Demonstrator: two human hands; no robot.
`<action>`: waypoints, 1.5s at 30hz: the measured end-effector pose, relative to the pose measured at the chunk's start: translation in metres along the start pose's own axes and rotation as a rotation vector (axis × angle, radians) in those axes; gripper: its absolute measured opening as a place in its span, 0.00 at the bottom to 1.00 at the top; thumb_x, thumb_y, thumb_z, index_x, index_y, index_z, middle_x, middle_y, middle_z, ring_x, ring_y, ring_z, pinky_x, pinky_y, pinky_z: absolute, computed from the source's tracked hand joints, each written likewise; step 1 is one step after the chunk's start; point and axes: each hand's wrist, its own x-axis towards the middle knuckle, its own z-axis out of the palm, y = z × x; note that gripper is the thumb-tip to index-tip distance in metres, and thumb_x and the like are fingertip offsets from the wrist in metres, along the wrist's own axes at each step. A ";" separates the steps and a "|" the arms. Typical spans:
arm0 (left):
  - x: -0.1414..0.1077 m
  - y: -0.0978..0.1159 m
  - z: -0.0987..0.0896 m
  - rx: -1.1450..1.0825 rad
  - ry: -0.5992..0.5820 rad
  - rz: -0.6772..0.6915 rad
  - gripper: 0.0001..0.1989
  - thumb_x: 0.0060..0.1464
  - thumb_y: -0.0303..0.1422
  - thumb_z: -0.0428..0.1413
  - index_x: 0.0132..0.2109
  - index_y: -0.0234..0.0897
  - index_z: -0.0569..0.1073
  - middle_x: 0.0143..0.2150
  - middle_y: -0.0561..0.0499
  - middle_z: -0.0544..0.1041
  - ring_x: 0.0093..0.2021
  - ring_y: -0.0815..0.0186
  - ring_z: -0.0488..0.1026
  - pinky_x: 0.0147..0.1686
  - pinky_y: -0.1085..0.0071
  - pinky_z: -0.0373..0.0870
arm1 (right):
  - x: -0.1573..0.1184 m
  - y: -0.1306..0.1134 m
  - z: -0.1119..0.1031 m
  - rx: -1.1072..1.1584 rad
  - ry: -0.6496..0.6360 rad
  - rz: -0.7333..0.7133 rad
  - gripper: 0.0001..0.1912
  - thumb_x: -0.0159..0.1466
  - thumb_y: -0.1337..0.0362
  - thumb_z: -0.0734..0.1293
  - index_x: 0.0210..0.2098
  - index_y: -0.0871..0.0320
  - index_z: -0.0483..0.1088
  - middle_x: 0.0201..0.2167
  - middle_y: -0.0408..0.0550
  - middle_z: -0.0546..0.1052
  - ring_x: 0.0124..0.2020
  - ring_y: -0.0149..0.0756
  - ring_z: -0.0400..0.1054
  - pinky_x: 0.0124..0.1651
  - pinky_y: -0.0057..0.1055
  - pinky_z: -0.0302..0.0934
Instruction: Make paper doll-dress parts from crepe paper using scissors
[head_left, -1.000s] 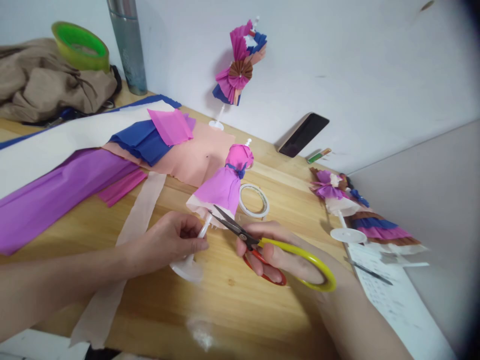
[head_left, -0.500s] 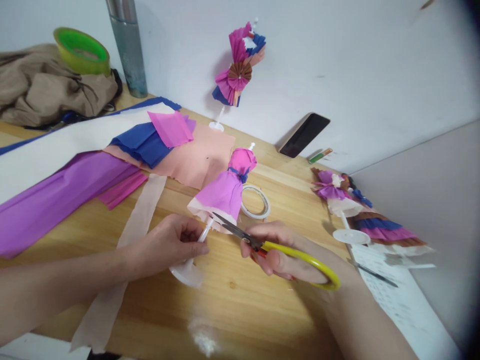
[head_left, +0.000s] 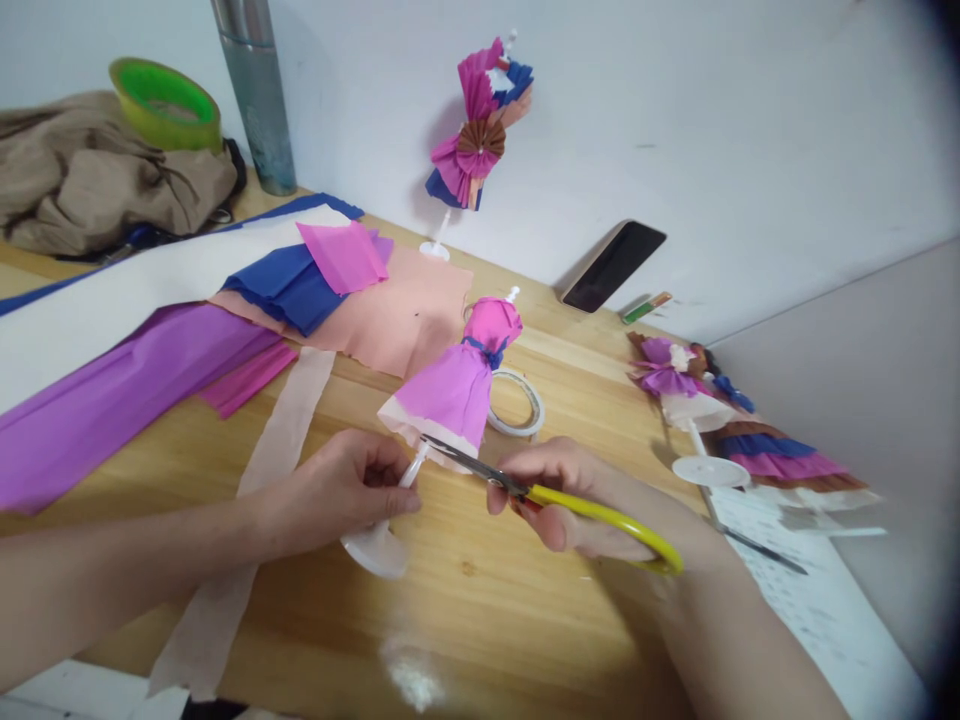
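Note:
My left hand point(head_left: 341, 490) pinches the white stem of a small mannequin stand point(head_left: 375, 548) that wears a pink and purple crepe-paper dress point(head_left: 457, 385), tilted to the right. In my right hand point(head_left: 581, 500) are yellow-handled scissors point(head_left: 555, 500). Their blades are nearly closed and lie along the peach hem of the dress. A white tape roll point(head_left: 517, 405) lies just behind the dress.
Sheets of purple, blue, pink, peach and white crepe paper point(head_left: 187, 310) cover the left of the wooden table point(head_left: 480, 600). A dressed mannequin point(head_left: 480, 140) stands by the wall, another point(head_left: 705, 410) lies at the right. A phone point(head_left: 613, 266), a metal bottle point(head_left: 259, 95) and a green tape roll point(head_left: 165, 105) are at the back.
The scissor blades have closed along the dress hem. The dress and stand have tilted and shifted slightly to the right.

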 end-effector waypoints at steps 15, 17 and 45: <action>-0.001 -0.002 0.001 -0.001 0.019 0.005 0.12 0.45 0.38 0.57 0.24 0.35 0.64 0.19 0.60 0.58 0.20 0.76 0.53 0.19 0.76 0.48 | 0.001 0.006 0.000 0.000 -0.062 -0.109 0.39 0.55 0.33 0.63 0.41 0.66 0.71 0.19 0.37 0.62 0.17 0.21 0.52 0.17 0.20 0.46; -0.002 -0.001 0.002 0.002 0.029 0.010 0.12 0.45 0.37 0.57 0.24 0.35 0.64 0.19 0.60 0.58 0.20 0.76 0.53 0.19 0.76 0.48 | 0.003 0.008 0.000 -0.023 -0.071 -0.159 0.38 0.56 0.33 0.62 0.40 0.67 0.71 0.19 0.38 0.62 0.18 0.22 0.53 0.18 0.21 0.47; 0.001 -0.003 -0.005 -0.171 0.024 0.028 0.18 0.47 0.45 0.60 0.26 0.33 0.70 0.20 0.57 0.62 0.20 0.76 0.55 0.20 0.77 0.48 | 0.002 -0.001 0.002 -0.102 -0.088 -0.145 0.40 0.55 0.30 0.57 0.44 0.61 0.67 0.32 0.49 0.70 0.27 0.32 0.62 0.30 0.31 0.59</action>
